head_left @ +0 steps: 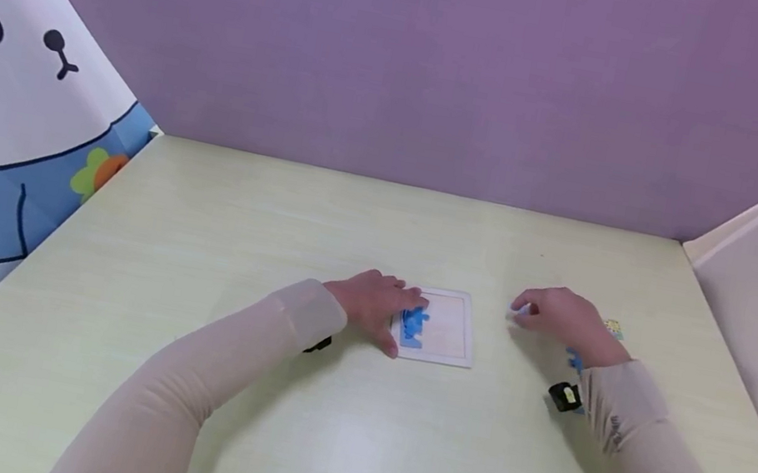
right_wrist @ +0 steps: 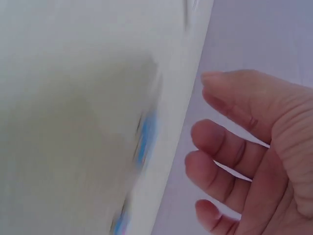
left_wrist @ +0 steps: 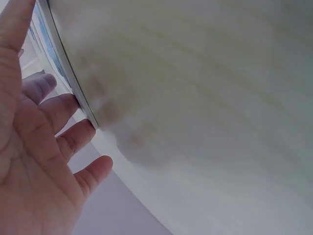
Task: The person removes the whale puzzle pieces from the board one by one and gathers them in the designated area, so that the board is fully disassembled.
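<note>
The left hand [head_left: 378,304] lies across the left side of a white-framed puzzle board [head_left: 472,325], fingers spread. In the left wrist view its fingertips [left_wrist: 88,128] touch the board's edge. Bright blue puzzle pieces [head_left: 413,323] sit in the board's left part, partly hidden by that hand. Off the board's right side, the right hand [head_left: 563,315] is bent, pinching a small pale-blue puzzle piece [head_left: 521,311] between thumb and fingertips in the head view. In the right wrist view the thumb [right_wrist: 239,85] overlaps a finger, which hides the piece.
Loose puzzle pieces [head_left: 612,327] lie beside and beneath the right wrist, one of them bright blue [head_left: 574,359]. Black wrist cameras [head_left: 565,396] hang under the sleeves. A purple wall [head_left: 424,67] stands behind the pale table [head_left: 240,204], with printed panels [head_left: 4,120] at both sides.
</note>
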The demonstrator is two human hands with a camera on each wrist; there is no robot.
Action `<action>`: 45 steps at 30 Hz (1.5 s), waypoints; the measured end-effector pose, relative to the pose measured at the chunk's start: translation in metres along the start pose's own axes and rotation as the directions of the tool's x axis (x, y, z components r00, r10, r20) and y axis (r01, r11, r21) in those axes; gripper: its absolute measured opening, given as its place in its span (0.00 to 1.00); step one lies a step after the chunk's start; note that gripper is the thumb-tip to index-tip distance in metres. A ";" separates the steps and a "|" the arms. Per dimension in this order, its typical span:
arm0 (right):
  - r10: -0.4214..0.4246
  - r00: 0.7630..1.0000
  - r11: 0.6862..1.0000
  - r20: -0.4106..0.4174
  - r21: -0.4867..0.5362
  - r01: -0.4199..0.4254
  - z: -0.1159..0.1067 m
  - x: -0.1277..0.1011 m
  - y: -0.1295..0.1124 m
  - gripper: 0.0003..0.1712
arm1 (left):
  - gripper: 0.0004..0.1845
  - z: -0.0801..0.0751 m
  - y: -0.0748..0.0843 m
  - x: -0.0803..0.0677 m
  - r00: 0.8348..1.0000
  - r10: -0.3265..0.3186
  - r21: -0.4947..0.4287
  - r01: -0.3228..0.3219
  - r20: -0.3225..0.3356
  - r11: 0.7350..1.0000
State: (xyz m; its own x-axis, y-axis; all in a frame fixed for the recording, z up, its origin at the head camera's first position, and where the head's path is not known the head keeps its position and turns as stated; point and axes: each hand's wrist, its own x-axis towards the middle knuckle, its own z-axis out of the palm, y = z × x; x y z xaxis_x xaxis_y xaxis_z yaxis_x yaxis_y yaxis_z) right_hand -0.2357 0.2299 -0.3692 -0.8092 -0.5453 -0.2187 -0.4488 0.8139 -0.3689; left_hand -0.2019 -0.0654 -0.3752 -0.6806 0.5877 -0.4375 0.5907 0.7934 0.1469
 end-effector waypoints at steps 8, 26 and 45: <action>0.017 0.999 0.999 0.034 0.046 -0.018 0.017 0.025 -0.060 0.16 | 0.41 0.001 -0.006 0.002 0.999 -0.034 -0.016 0.034 -0.014 0.999; 0.103 0.993 0.995 0.052 0.001 -0.103 0.038 0.044 -0.105 0.15 | 0.37 0.002 -0.001 0.005 0.998 -0.024 0.030 0.026 -0.066 0.999; 0.129 0.990 0.991 0.049 0.010 -0.130 0.039 0.049 -0.107 0.07 | 0.38 0.001 -0.002 0.007 0.998 -0.028 0.052 0.031 -0.063 0.998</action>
State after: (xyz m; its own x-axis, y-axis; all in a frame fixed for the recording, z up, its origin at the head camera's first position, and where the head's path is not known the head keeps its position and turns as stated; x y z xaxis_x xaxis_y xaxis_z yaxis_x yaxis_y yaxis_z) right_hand -0.2123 0.1087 -0.3757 -0.8409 -0.4446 -0.3085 -0.3360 0.8759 -0.3463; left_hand -0.2076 -0.0628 -0.3790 -0.7229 0.5742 -0.3844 0.5910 0.8020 0.0866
